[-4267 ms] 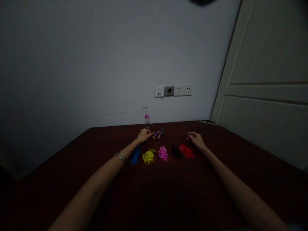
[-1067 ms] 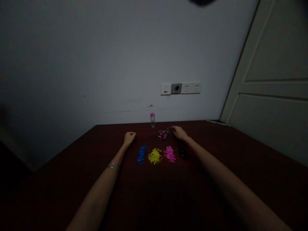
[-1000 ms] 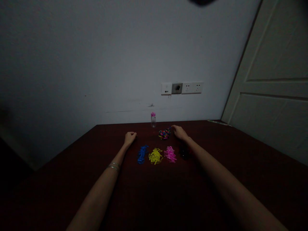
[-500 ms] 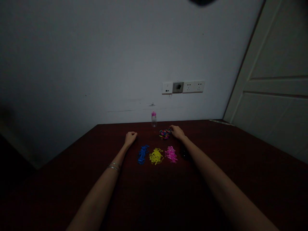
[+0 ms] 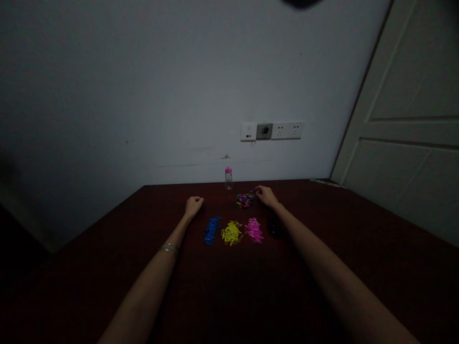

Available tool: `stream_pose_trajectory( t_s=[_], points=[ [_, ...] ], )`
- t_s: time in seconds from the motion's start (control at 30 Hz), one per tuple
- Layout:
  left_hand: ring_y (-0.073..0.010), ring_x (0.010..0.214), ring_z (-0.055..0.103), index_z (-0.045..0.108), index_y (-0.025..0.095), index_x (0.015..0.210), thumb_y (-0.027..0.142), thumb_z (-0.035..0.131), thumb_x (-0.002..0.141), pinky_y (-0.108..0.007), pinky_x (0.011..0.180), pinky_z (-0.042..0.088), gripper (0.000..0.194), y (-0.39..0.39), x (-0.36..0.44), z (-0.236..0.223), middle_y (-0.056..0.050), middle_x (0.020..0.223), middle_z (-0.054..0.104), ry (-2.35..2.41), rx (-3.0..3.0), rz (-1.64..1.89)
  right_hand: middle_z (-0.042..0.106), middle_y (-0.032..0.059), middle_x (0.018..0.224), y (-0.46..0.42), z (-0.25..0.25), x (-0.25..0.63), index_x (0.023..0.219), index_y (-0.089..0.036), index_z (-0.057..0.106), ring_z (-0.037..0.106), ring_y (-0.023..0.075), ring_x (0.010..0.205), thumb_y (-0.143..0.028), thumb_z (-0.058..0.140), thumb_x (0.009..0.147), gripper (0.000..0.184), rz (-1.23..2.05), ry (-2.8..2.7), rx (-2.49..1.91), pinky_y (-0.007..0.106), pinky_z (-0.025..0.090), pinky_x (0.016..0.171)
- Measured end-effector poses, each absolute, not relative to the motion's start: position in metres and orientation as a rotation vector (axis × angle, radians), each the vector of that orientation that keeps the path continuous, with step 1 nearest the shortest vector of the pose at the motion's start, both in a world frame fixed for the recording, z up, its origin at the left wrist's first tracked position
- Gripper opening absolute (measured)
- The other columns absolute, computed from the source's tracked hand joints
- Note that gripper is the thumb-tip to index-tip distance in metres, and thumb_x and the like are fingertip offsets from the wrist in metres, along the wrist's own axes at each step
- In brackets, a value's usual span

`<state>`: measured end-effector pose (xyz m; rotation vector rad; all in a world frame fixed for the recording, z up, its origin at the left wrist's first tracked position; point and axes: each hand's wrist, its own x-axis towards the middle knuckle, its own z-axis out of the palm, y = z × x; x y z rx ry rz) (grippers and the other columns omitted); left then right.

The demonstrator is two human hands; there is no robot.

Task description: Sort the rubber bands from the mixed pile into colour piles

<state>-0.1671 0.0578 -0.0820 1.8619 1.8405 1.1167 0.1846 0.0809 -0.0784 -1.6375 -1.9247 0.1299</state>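
My right hand (image 5: 266,196) reaches to the right edge of a mixed pile of small coloured bands (image 5: 245,199), which look like rubber bands. Its fingertips are pinched together there; what is between them is too small to make out. On the left, my left hand (image 5: 194,205) rests on the table, fingers curled in, nothing visible in it. Nearer to me lie sorted piles in a row: blue bands (image 5: 212,231), yellow bands (image 5: 231,232) and pink bands (image 5: 254,230). A dark, shiny pile (image 5: 274,229) sits beside my right forearm, partly hidden by it.
A clear bottle with a pink cap (image 5: 228,178) stands upright behind the mixed pile, near the wall. The dark red table (image 5: 222,286) meets a pale wall with a row of sockets (image 5: 271,131). A white door (image 5: 405,134) is at the right.
My right hand has shifted very slightly right, away from the mixed pile. The left hand stays at rest, and the sorted piles look the same.
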Motion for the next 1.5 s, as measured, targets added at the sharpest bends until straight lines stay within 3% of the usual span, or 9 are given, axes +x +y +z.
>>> stream_pose_trajectory(
  t_s=[0.47,0.77,1.0,1.27,1.5],
  points=[
    [-0.0159,0.063,0.058,0.068,0.013,0.067,0.027,0.046,0.073,-0.02,0.057,0.038,0.026,0.061,-0.17,-0.084,-0.005,0.062,0.065,1.839,1.853,1.105,0.065,0.0053,0.101,0.084,-0.079,0.173,0.108,-0.024,0.06,0.059,0.0174,0.092,-0.018,0.051,0.077,0.033,0.204,-1.887,-1.749,0.025,0.044,0.075],
    [-0.016,0.062,0.057,0.068,0.013,0.067,0.028,0.046,0.073,-0.021,0.056,0.037,0.028,0.059,-0.168,-0.081,-0.004,0.059,0.063,1.855,1.846,1.108,0.066,0.0074,0.097,0.083,-0.079,0.184,0.108,-0.017,0.06,0.06,0.0161,0.09,-0.011,0.051,0.073,0.036,0.317,-1.731,-1.665,0.027,0.044,0.083],
    [-0.016,0.062,0.057,0.067,0.013,0.066,0.027,0.046,0.073,-0.021,0.056,0.036,0.026,0.056,-0.167,-0.079,-0.004,0.059,0.063,1.848,1.863,1.115,0.069,0.0057,0.076,0.072,-0.066,0.19,0.108,-0.013,0.058,0.064,0.0148,0.067,-0.009,0.062,0.066,0.042,0.505,-1.569,-1.519,0.025,0.051,0.064],
    [-0.0156,0.06,0.056,0.067,0.014,0.064,0.026,0.046,0.071,-0.02,0.056,0.036,0.025,0.057,-0.167,-0.078,-0.002,0.054,0.06,1.851,1.844,1.101,0.068,0.0071,0.094,0.038,-0.056,0.195,0.109,-0.019,0.058,0.062,0.0129,0.068,-0.021,0.065,0.068,0.042,0.995,-1.205,-1.193,0.021,0.049,0.055],
    [-0.0153,0.057,0.054,0.066,0.014,0.061,0.028,0.045,0.07,-0.021,0.053,0.035,0.027,0.056,-0.168,-0.078,-0.003,0.054,0.059,1.829,1.882,1.102,0.067,0.0038,0.09,0.012,-0.048,0.193,0.106,-0.021,0.059,0.06,0.0096,0.066,-0.018,0.066,0.067,0.04,1.177,-1.113,-1.144,0.019,0.047,0.054]
  ],
)
